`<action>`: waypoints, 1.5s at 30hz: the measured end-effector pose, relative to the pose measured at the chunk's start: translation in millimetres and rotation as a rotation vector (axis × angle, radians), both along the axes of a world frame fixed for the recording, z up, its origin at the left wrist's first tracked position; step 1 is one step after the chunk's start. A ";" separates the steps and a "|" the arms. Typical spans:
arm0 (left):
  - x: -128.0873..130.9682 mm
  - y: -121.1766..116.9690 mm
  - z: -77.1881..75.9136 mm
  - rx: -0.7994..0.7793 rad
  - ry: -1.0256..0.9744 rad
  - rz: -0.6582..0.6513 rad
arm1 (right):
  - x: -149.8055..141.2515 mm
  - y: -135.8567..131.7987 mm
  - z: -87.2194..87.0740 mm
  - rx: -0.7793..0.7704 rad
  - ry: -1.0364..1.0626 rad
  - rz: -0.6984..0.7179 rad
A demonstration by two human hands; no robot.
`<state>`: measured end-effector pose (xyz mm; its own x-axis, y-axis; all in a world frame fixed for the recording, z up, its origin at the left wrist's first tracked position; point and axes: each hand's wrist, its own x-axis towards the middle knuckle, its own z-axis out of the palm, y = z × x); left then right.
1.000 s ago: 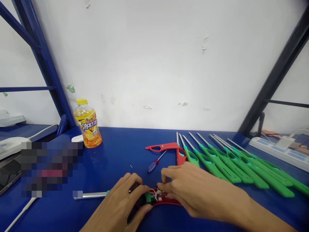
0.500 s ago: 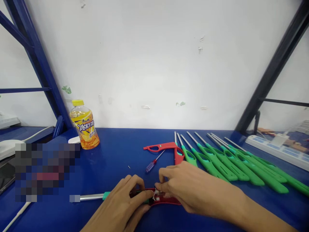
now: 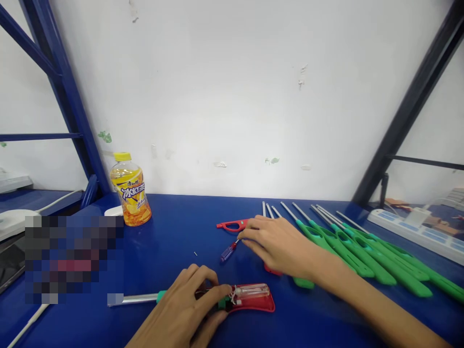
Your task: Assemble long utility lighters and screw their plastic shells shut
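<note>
My left hand (image 3: pixel 192 304) is closed on an opened gas lighter, pressing it to the table. The lighter's red half-shell (image 3: pixel 266 303) lies with its inside up, holding a clear fuel tank (image 3: pixel 253 290), white bits and a green part. A metal tube (image 3: pixel 136 299) sticks out to the left of the hand. My right hand (image 3: pixel 271 237) is over a loose red cover half (image 3: pixel 232 225), fingers stretched and holding nothing that I can see; its thumb is partly hidden. Close to those fingertips lies a screwdriver (image 3: pixel 229 251) with a purple handle. A tiny screw (image 3: pixel 195 253) rests to its left.
Several green lighters (image 3: pixel 373 261) with metal tubes lie in a row at the right. Behind them is a white power strip (image 3: pixel 416 227). A drink bottle (image 3: pixel 131 193) with a yellow cap stands back left. Beyond the table is a white wall (image 3: pixel 224 96).
My right hand has let go of the lighter and moved up and away to the loose red cover, uncovering the fuel tank. My left hand keeps its hold. The view has shifted slightly.
</note>
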<state>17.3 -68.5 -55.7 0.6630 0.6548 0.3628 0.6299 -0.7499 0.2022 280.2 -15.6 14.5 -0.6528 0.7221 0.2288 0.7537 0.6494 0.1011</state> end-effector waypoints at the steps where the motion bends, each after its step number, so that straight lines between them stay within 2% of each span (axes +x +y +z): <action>1: -3.0 2.0 -0.1 0.018 -0.034 0.013 | 1.4 7.0 -2.7 0.010 -0.008 -0.014; 6: -29.0 30.2 -1.0 0.181 -0.099 0.212 | 4.5 35.2 -10.1 0.006 -0.069 -0.050; 9: -39.2 48.4 1.2 0.120 -0.027 0.233 | 7.2 45.6 -12.7 0.000 -0.092 -0.048; 12: -37.5 56.7 7.7 0.077 0.004 0.225 | 11.2 51.9 -16.8 -0.009 -0.102 -0.051; 15: -30.4 54.8 13.4 0.059 0.020 0.223 | 13.6 56.1 -22.0 -0.022 -0.103 -0.039; 18: -25.7 45.5 11.8 0.073 0.009 0.213 | 13.2 59.7 -26.8 -0.029 -0.100 -0.035; 23: -24.9 27.4 8.0 0.185 -0.137 0.148 | 16.8 62.4 -22.8 -0.040 -0.044 -0.081; 25: -24.9 23.0 14.6 0.220 -0.171 0.149 | 21.4 57.1 -13.3 -0.054 0.005 -0.105; 29: -26.2 17.6 32.1 0.339 -0.317 0.267 | 25.6 25.8 14.3 -0.129 0.093 -0.062; 31: -28.9 14.9 35.8 0.345 -0.323 0.307 | 21.8 3.0 25.3 -0.294 0.174 0.036; 33: -32.8 12.3 34.4 0.327 -0.297 0.293 | 15.0 -18.6 29.9 -0.383 0.187 0.092; 38: -40.6 8.2 17.3 0.200 -0.176 0.203 | -0.7 -47.9 18.4 -0.408 0.137 0.092; 41: -41.7 8.3 8.9 0.146 -0.171 0.202 | -5.1 -50.4 8.7 -0.401 0.146 0.079; 45: -42.2 11.6 6.3 0.053 -0.131 0.145 | -8.9 -47.9 0.5 -0.411 0.166 0.092</action>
<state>-24.9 -56.9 -49.4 0.5084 0.7173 0.4764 0.7028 -0.6653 0.2517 271.4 -63.5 15.0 -0.6969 0.7160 0.0424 0.6756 0.6751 -0.2964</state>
